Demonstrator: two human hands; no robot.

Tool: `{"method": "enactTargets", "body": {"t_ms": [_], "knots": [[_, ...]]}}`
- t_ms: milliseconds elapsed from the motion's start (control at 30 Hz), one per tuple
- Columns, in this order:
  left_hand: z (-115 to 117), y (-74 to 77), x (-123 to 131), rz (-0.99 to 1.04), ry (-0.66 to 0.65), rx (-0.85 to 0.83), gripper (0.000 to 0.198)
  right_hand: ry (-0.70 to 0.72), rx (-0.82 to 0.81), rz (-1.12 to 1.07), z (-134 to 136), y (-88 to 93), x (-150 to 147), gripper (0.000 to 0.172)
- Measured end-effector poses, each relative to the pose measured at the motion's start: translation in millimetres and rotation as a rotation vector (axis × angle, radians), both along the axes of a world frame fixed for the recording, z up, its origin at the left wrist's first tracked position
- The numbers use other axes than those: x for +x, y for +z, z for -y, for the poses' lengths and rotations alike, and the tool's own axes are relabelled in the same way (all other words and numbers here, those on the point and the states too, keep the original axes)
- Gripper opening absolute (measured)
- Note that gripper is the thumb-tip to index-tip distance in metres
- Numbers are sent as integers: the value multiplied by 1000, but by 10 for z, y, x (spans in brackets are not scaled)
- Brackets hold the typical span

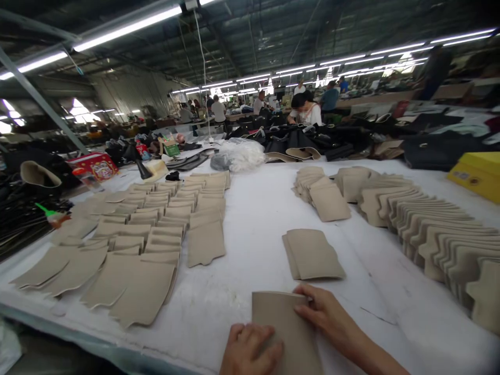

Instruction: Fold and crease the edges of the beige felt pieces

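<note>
A beige, leather-like cut piece (287, 333) lies at the near edge of the white-covered table, directly before me. My left hand (252, 350) rests on its left side, fingers laid across the surface and thumb apart from them. At the upper right edge, my right hand (318, 310) grips the same piece between thumb and fingers. Just beyond it lie two overlapping beige pieces (314, 254), touched by neither hand. Whether more layers lie under the held piece is hidden.
Overlapping rows of beige pieces (144, 286) cover the table's left. A long fanned row (437, 234) and a smaller stack (330, 200) lie right. A clear plastic bag (242, 154), dark goods (336, 138) and a yellow box (478, 176) line the back. Co-workers sit farther off.
</note>
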State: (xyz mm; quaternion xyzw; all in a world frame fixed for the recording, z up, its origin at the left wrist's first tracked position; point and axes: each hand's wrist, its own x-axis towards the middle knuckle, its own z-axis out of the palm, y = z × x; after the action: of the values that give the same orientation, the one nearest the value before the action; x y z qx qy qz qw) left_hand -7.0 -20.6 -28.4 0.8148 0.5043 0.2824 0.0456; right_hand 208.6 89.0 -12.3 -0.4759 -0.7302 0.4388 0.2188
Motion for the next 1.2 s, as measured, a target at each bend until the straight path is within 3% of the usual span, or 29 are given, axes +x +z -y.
{"method": "enactTargets", "body": {"t_ms": [100,167,300,500,667,733,833,1000,1200], "knots": [[-272,331,-98,189,87,-109,31,55,29,-4,110,71,31,20],[-485,525,-94,249,112,-305,27,94,58,7,161,135,20,18],[-731,695,-8,336,35,-763,22,148,88,35,229,228,5,15],[-724,609,-17,443,-64,-998,18,158,99,49,349,185,62,13],[-743,544,-18,672,-65,-1177,20,226,243,27,453,220,0,40],[-745,534,-2,747,-65,-1187,21,272,265,15,478,247,-42,43],[-741,527,14,817,-75,-1195,22,287,298,11,479,271,-83,35],[-745,461,7,854,-96,-1215,21,377,356,199,430,281,-98,30],[-727,357,21,770,-152,-1216,16,468,620,457,408,241,-130,29]]}}
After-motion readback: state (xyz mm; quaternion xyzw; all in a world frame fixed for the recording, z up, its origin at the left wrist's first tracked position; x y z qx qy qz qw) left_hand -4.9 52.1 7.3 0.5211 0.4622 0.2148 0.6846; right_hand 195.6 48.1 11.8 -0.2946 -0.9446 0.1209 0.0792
